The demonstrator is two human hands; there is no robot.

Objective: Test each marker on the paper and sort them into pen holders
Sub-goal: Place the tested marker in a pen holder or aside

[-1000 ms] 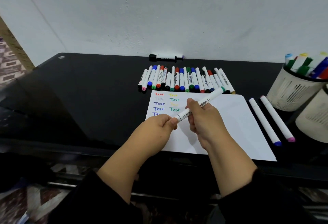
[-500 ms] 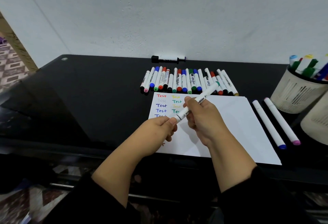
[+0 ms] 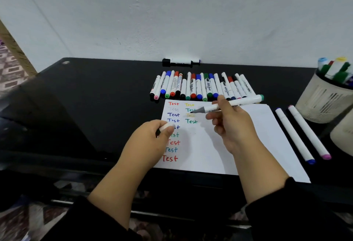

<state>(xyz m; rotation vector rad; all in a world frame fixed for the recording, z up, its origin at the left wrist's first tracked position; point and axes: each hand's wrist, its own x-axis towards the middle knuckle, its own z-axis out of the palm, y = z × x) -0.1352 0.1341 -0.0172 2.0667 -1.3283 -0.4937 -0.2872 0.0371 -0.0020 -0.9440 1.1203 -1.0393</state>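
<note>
White cap (image 3: 166, 126) is pinched in left hand (image 3: 150, 141); right hand (image 3: 230, 124) grips uncapped marker (image 3: 227, 104), tip over paper (image 3: 248, 141).

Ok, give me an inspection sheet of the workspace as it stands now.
Surface: black glossy table, against a white wall.
Job's things: paper with coloured "Test" words in two columns; uncapped marker; its cap; row of markers behind the paper; pen holder with markers in it, a second holder partly out of frame.
Clutter: two white markers right of the paper; black-capped marker by the wall.
Hands: right hand holds the marker, tip over the paper; left hand pinches the cap.
Cables: nothing seen.
Surroundings: patterned floor.
</note>
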